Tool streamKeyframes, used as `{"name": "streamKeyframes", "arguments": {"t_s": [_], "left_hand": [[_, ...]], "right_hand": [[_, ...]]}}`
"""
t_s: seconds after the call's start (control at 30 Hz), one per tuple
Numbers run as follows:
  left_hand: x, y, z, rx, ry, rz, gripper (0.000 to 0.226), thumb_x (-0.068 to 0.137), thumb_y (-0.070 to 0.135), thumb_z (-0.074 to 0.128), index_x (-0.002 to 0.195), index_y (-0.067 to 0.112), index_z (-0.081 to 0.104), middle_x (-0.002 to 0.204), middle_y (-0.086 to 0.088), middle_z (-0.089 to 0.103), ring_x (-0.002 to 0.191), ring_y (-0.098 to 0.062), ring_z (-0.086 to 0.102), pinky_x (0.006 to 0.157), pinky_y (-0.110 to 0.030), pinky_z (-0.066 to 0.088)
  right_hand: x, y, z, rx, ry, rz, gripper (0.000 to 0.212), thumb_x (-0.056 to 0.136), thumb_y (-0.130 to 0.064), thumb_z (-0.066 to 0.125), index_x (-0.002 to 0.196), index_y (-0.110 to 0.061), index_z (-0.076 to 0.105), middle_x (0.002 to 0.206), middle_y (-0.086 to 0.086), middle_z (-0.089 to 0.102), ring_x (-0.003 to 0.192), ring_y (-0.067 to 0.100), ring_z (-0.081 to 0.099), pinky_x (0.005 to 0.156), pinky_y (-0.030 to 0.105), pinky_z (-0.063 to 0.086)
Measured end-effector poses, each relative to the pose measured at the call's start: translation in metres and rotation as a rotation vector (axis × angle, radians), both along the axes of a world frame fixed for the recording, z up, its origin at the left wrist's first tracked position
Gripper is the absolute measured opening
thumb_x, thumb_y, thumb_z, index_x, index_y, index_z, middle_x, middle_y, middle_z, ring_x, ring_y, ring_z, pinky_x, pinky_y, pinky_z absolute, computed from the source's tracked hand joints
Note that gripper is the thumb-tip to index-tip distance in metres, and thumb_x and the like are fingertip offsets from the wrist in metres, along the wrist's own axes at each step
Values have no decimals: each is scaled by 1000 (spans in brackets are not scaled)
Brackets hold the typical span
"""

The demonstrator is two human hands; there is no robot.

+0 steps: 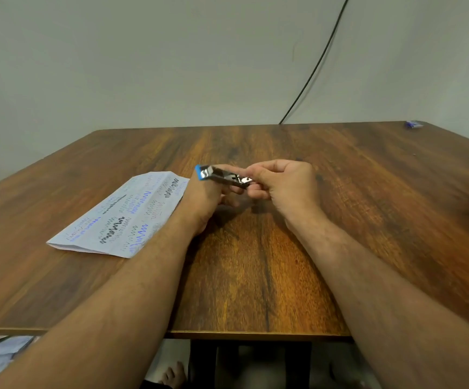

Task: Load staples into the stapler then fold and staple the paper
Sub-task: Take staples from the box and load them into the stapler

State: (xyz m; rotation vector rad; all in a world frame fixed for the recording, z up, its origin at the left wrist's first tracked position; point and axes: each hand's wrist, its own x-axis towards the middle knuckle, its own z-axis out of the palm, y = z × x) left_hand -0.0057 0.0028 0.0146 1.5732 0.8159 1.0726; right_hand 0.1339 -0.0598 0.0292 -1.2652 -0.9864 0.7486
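A small metal stapler (218,175) with a blue end is held just above the middle of the wooden table (368,206). My left hand (205,199) grips its body from below. My right hand (283,182) pinches its shiny near end with fingertips; whether staples are between those fingers is hidden. A folded sheet of paper (121,217) covered in blue and black scribbles lies flat on the table to the left, partly under my left wrist.
A small blue box (413,124) sits at the table's far right corner. A black cable (314,66) runs down the wall behind the table. Below the near table edge are a bare foot (172,376) and some pale cloth (0,357).
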Motion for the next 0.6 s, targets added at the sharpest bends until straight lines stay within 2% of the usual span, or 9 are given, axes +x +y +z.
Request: {"name": "streamKeyframes", "arguments": {"t_s": [0.07, 0.13, 0.2, 0.23, 0.3, 0.4, 0.5, 0.6], "left_hand": [[0, 1, -4, 66, -11, -45, 28, 78, 1, 59, 101, 10, 73, 96, -13, 75, 89, -26, 70, 78, -37, 57], [-1, 2, -5, 115, -93, -101, 32, 86, -4, 60, 113, 9, 71, 108, -10, 76, 106, -23, 70, 93, -37, 55], [-1, 1, -4, 171, -110, -89, 26, 92, 7, 63, 116, 14, 72, 113, -6, 75, 114, -21, 68, 99, -38, 54], [0, 0, -4, 196, -110, -47, 23, 94, 10, 63, 114, 16, 72, 111, -4, 76, 111, -20, 69, 98, -37, 55], [4, 1, -3, 265, -124, 84, 18, 97, 9, 62, 111, 14, 72, 96, 3, 78, 95, -12, 73, 87, -31, 57], [11, 1, -2, 268, -199, 215, 24, 99, 14, 62, 123, 13, 62, 71, 9, 74, 71, -6, 72, 70, -25, 57], [10, 3, -3, 170, -228, 189, 38, 98, 19, 63, 135, 17, 53, 76, 1, 76, 77, -14, 74, 78, -33, 62], [6, 4, -2, 153, -226, 97, 19, 96, 12, 64, 114, 12, 70, 95, -3, 77, 94, -23, 73, 94, -48, 57]], "right_hand": [[3, 4, -1, 4, 125, -16, 5, 89, -15, 75, 85, -14, 78, 76, 9, 78, 60, 13, 71, 61, 30, 61], [4, 5, 0, 28, 249, 0, 6, 91, -9, 72, 87, -11, 77, 82, 10, 79, 71, 16, 76, 64, 24, 62], [7, 5, 0, 53, 346, 53, 8, 93, -4, 68, 93, -7, 76, 92, 12, 79, 84, 21, 78, 69, 23, 62], [8, 5, 0, 58, 362, 84, 9, 93, -3, 67, 96, -6, 75, 94, 13, 79, 86, 22, 78, 69, 22, 62], [8, 5, -1, 60, 273, 115, 10, 93, -5, 68, 99, -7, 75, 91, 13, 79, 80, 21, 78, 65, 21, 60], [4, 4, -4, 95, -5, 108, 8, 93, -12, 70, 98, -11, 76, 77, 7, 77, 57, 15, 68, 52, 21, 56], [4, 4, -7, 104, -278, 22, 11, 93, -21, 72, 102, -17, 78, 73, 6, 76, 44, 11, 59, 45, 20, 50], [7, 4, -7, 122, -330, -33, 16, 93, -22, 71, 108, -18, 76, 73, 5, 75, 48, 9, 62, 49, 22, 55]]}}
